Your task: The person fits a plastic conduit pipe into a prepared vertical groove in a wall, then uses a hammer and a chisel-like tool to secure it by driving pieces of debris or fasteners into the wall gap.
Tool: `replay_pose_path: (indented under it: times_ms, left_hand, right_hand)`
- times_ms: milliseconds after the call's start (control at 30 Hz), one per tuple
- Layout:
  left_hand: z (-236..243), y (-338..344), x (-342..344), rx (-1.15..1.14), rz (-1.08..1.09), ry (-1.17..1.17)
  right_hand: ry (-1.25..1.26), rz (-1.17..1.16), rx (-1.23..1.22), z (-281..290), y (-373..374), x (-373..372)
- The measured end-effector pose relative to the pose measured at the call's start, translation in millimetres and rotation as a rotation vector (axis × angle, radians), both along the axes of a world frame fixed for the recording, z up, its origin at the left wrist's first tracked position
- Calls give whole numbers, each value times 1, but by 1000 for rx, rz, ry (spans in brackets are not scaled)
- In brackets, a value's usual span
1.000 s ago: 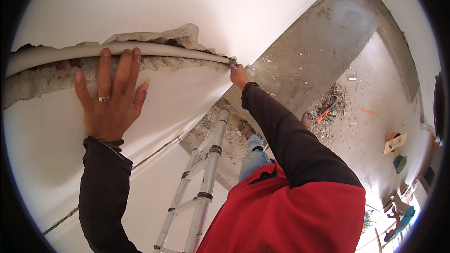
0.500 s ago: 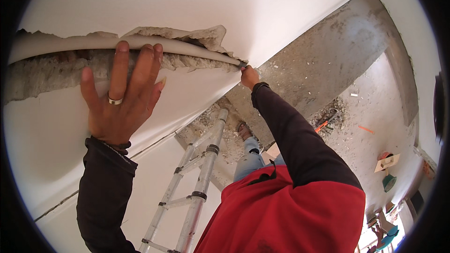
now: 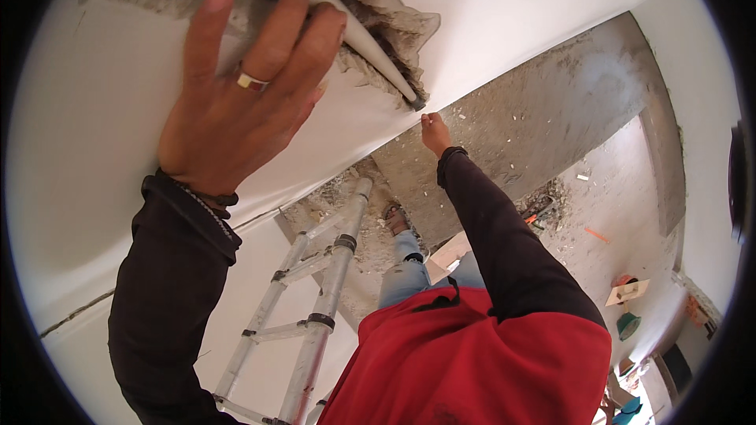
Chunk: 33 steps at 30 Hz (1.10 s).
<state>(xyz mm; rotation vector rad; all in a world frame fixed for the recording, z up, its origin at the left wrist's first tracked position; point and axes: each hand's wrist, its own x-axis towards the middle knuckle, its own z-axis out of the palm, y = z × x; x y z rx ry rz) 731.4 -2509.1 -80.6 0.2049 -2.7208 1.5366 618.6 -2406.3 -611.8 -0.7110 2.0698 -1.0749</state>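
Pipe [image 3: 372, 49] already in the wall's [image 3: 102, 157] groove [image 3: 405, 20], dark end [image 3: 418, 103] near wall edge; groove still unfilled. Left hand [image 3: 236, 106] spread, fingertips on pipe, no grip. Right hand [image 3: 435, 134] curled just beside pipe end; can't tell if holding anything.

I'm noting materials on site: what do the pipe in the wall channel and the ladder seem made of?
The pipe: probably plastic, matt white; its surface looks smooth and evenly coloured.
The ladder: likely aluminium, unpainted; it looks silvery grey with a dull sheen.
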Motion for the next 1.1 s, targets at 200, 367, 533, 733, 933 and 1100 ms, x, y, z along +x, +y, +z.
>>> replay_pose_path:
  times_ms: [200,367,533,733,933,1100]
  left_hand:
    - [-13,-24,6,-93,-205,83]
    - [-6,2,-2,-29,-41,35]
    - [-4,4,13,-38,71,-57]
    - [-6,9,-6,-48,43,1]
    - [-8,4,11,-45,81,-47]
    - [-7,7,3,-60,79,-41]
  right_hand:
    - [-48,64,119,23,-32,1]
    - [-43,19,125,15,-33,-7]
    - [-129,54,142,8,-43,24]
    - [-96,-21,127,-63,-37,-13]
    - [-542,39,188,-3,-42,18]
    - [-484,86,236,18,-32,-6]
